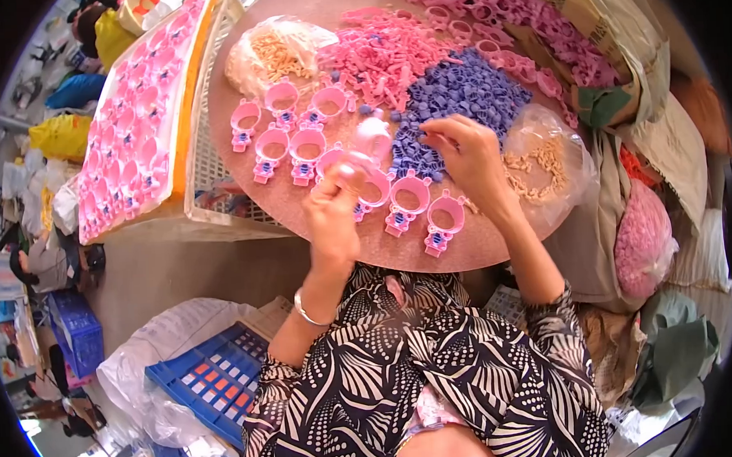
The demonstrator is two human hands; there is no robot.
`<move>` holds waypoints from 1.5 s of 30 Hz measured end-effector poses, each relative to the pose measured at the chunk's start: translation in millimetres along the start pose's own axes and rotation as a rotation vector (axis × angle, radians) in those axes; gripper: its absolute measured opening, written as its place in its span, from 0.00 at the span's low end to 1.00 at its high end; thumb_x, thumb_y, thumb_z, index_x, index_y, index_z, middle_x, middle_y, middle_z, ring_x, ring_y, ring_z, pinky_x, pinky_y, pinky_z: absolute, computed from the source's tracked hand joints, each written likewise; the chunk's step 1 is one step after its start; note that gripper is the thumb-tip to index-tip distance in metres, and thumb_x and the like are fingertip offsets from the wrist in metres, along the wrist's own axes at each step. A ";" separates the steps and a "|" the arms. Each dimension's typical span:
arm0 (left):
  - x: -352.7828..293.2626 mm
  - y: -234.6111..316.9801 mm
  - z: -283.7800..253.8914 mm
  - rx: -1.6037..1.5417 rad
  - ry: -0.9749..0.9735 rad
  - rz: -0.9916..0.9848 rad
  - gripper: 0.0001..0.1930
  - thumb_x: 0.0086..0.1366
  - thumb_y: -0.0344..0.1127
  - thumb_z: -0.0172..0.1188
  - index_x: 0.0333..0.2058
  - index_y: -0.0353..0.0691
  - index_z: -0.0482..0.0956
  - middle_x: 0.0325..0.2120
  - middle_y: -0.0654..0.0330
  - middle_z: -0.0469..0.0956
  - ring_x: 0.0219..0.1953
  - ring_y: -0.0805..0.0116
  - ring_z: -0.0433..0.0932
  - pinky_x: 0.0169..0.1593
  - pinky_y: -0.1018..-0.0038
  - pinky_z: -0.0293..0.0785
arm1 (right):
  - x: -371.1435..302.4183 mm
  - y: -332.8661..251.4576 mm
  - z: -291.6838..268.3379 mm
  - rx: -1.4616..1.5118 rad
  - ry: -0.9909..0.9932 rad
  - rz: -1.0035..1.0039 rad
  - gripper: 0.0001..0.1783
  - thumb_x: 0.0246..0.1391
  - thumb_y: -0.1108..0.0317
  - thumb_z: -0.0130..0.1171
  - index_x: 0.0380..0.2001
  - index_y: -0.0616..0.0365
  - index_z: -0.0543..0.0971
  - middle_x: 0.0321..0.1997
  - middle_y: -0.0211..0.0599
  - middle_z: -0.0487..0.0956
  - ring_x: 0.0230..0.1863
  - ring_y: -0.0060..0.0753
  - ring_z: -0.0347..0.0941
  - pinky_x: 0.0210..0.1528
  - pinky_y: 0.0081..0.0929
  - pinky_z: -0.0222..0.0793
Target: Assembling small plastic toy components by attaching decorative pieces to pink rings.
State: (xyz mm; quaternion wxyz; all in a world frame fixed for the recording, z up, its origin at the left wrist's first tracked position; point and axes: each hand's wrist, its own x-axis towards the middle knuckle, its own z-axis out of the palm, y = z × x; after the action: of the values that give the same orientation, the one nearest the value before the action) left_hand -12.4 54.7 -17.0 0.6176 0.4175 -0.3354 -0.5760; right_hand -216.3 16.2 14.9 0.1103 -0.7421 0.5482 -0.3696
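My left hand (pixel 332 209) is closed at the near middle of the round table, gripping a pink ring-shaped plastic piece (pixel 371 164) that is partly covered by the fingers. Over the right edge of a pile of small blue plastic parts (pixel 462 89), my right hand (pixel 471 154) has its fingertips pinched together; whatever sits in them is too small to make out. Several pink ring-shaped pieces with blue fittings (pixel 308 145) are set out left of my left hand. More of them, such as one pink ring piece (pixel 443 217), lie between my hands near the table's front edge.
Pink parts (pixel 391 52) are heaped beyond the blue pile. Two clear bags of beige pieces, one left (pixel 273 57) and one right (pixel 543 168), rest on the table (pixel 333 234). A tray of pink pieces (pixel 132 116) leans on a white crate (pixel 218 206); sacks (pixel 635 21) crowd the right.
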 end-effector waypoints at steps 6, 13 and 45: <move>29.3 27.1 -35.5 -0.435 0.010 -0.236 0.07 0.63 0.32 0.64 0.36 0.35 0.81 0.33 0.61 0.81 0.36 0.72 0.79 0.46 0.74 0.80 | 52.3 39.0 74.3 -0.120 -0.288 -0.295 0.12 0.46 0.68 0.64 0.37 0.55 0.83 0.35 0.41 0.82 0.42 0.47 0.75 0.46 0.39 0.70; 51.4 32.1 -55.2 -0.651 0.028 -0.427 0.07 0.66 0.26 0.58 0.38 0.26 0.76 0.36 0.50 0.80 0.46 0.56 0.79 0.62 0.60 0.74 | 59.3 46.8 92.0 -0.026 -0.196 -0.090 0.06 0.48 0.69 0.64 0.26 0.62 0.81 0.30 0.44 0.79 0.35 0.43 0.76 0.39 0.36 0.71; 98.8 37.8 -42.0 -0.485 -0.049 -0.302 0.11 0.65 0.33 0.61 0.43 0.33 0.77 0.39 0.56 0.79 0.43 0.63 0.79 0.51 0.70 0.80 | 61.8 -5.8 70.7 0.893 -0.289 0.121 0.12 0.60 0.78 0.55 0.47 0.63 0.78 0.35 0.32 0.81 0.35 0.21 0.78 0.40 0.21 0.77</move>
State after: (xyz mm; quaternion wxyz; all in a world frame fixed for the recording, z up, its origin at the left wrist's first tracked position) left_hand 52.6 -38.3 -7.3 0.5983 0.2888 -0.1369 -0.7348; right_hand -156.9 -54.0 -5.1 0.5153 -0.6324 0.3570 -0.4550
